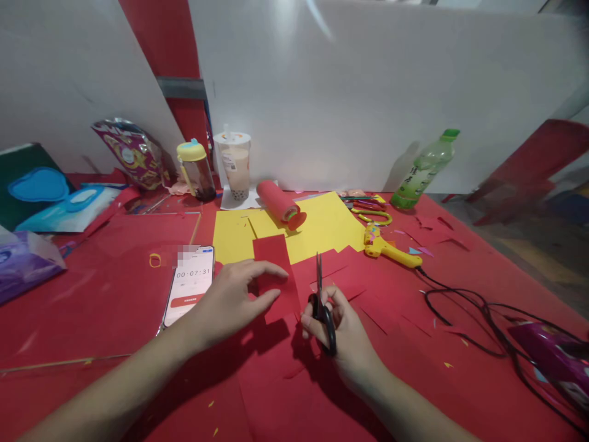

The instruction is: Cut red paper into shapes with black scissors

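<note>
My right hand [343, 325] grips a pair of black-handled scissors [323, 316], fingers in the loops. Their narrow blades point away from me and look nearly closed. To the left, my left hand [239, 294] hovers with thumb and forefinger apart, in front of a small rectangle of red paper [273, 264]; whether its hidden fingers touch this paper I cannot tell. Several loose red paper pieces [331, 270] lie beyond the scissors. Behind them are yellow sheets [322, 215], with a red paper roll [278, 202] resting on top.
A phone [191, 285] showing a timer lies left of my left hand. A yellow glue gun [393, 252] trails a black cable [478, 301] on the right. A green bottle [423, 172], a bubble tea cup [235, 166] and a yellow-lidded bottle [197, 172] stand along the back.
</note>
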{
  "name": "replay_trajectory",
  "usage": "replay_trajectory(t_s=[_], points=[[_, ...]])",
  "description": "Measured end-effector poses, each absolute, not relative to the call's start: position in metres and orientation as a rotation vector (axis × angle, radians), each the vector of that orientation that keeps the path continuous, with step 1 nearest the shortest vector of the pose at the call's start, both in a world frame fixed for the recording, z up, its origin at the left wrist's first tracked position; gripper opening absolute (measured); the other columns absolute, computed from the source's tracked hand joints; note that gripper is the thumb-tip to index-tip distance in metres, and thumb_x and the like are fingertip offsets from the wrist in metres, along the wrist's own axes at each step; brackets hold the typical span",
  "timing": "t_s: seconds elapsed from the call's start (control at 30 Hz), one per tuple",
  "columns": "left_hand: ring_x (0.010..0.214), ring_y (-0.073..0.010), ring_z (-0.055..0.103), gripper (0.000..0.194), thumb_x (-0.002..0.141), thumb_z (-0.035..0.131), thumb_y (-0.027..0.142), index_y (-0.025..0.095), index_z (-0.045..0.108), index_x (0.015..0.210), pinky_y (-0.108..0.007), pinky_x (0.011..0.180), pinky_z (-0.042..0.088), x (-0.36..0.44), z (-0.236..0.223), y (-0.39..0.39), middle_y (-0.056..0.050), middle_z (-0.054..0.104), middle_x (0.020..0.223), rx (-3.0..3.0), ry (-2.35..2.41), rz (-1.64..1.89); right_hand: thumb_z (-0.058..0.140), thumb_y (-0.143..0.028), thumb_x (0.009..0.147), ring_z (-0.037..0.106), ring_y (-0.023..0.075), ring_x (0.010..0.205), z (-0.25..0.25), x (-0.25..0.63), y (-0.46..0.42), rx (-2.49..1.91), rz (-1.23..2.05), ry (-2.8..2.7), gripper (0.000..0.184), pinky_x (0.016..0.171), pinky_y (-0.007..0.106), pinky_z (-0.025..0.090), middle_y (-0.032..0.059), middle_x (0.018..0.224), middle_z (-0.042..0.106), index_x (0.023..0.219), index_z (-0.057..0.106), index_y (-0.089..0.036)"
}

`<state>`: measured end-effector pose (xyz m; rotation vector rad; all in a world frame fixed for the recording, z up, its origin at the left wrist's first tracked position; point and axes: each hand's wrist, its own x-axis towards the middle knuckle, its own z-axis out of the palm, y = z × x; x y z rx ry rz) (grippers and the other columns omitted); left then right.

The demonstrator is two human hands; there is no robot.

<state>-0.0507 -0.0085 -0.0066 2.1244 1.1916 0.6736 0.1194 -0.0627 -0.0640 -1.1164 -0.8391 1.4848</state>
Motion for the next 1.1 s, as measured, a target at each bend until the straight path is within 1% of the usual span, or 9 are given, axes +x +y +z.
replay_trajectory(t_s=[0.1,0.2,0.3,0.37,0.47,0.57,0.67,0.87,1.1], points=[[0.081,-0.0177,0.063,0.018,0.074,0.057,0.019,0.022,0.065,0.090,-0.028,0.072,0.049,-0.057,-0.003,-0.004,-0.003,0.070,0.090,2.091,1.254,0.804,0.074,-0.029,0.061,0.043,0.0066,0.041,-0.066,0.118,-0.064,-1.090,1.561,-0.851,0.044,0.039,0.018,0.031,-0.0108,0.053,0.048,0.070,0.031,-0.023],[0.072,-0.0156,0.062,0.019,0.073,0.060,0.023,0.020,0.063,0.092,-0.027,0.067,0.050,-0.062,0.003,0.000,-0.004,0.069,0.088,1.987,1.333,0.959,0.074,-0.039,0.062,0.035,0.0051,0.039,-0.067,0.116,-0.066,-1.018,1.672,-0.875,0.045,0.040,0.018,0.027,-0.0120,0.049,0.041,0.071,0.034,-0.023],[0.066,-0.0134,0.060,0.023,0.071,0.063,0.025,0.020,0.063,0.094,-0.024,0.062,0.049,-0.064,0.007,0.000,-0.004,0.068,0.092,1.934,1.388,1.041,0.073,-0.050,0.060,0.035,0.0060,0.044,-0.068,0.116,-0.068,-0.935,1.720,-0.900,0.049,0.045,0.020,0.026,-0.0100,0.054,0.042,0.071,0.034,-0.023],[0.068,-0.0136,0.061,0.024,0.070,0.065,0.025,0.020,0.063,0.094,-0.024,0.063,0.049,-0.064,0.008,0.000,-0.004,0.068,0.093,1.932,1.394,1.050,0.070,-0.054,0.062,0.037,0.0076,0.050,-0.069,0.117,-0.069,-0.879,1.736,-0.944,0.048,0.050,0.022,0.028,-0.0079,0.060,0.043,0.073,0.035,-0.023],[0.072,-0.0147,0.062,0.025,0.071,0.065,0.026,0.020,0.062,0.095,-0.025,0.065,0.050,-0.064,0.006,-0.001,-0.004,0.067,0.093,1.940,1.342,1.017,0.065,-0.055,0.068,0.036,0.0094,0.056,-0.070,0.119,-0.070,-0.788,1.767,-1.034,0.044,0.054,0.024,0.028,-0.0058,0.066,0.041,0.075,0.036,-0.023],[0.073,-0.0153,0.062,0.024,0.072,0.063,0.026,0.021,0.061,0.095,-0.025,0.065,0.052,-0.063,0.001,-0.001,-0.003,0.067,0.092,1.979,1.267,0.961,0.063,-0.058,0.068,0.035,0.0103,0.056,-0.069,0.120,-0.070,-0.746,1.791,-1.094,0.044,0.055,0.025,0.027,-0.0054,0.067,0.040,0.076,0.037,-0.024],[0.075,-0.0153,0.063,0.023,0.073,0.063,0.025,0.021,0.061,0.095,-0.024,0.065,0.052,-0.063,0.000,-0.001,-0.003,0.067,0.091,2.040,1.253,0.923,0.061,-0.059,0.069,0.037,0.0107,0.057,-0.069,0.120,-0.070,-0.744,1.808,-1.122,0.044,0.057,0.025,0.029,-0.0054,0.066,0.040,0.076,0.036,-0.024],[0.070,-0.0117,0.061,0.021,0.073,0.062,0.018,0.021,0.062,0.094,-0.020,0.063,0.052,-0.062,0.003,-0.003,0.000,0.068,0.087,2.163,1.249,0.906,0.057,-0.060,0.072,0.038,0.0099,0.055,-0.070,0.120,-0.069,-0.711,1.793,-1.129,0.044,0.056,0.024,0.031,-0.0056,0.065,0.041,0.075,0.033,-0.023],[0.074,-0.0126,0.062,0.022,0.072,0.062,0.017,0.021,0.062,0.093,-0.020,0.066,0.052,-0.060,0.004,-0.005,0.000,0.068,0.086,2.197,1.250,0.918,0.055,-0.059,0.074,0.039,0.0098,0.055,-0.071,0.120,-0.069,-0.701,1.773,-1.151,0.042,0.055,0.025,0.031,-0.0057,0.065,0.040,0.076,0.033,-0.023]])
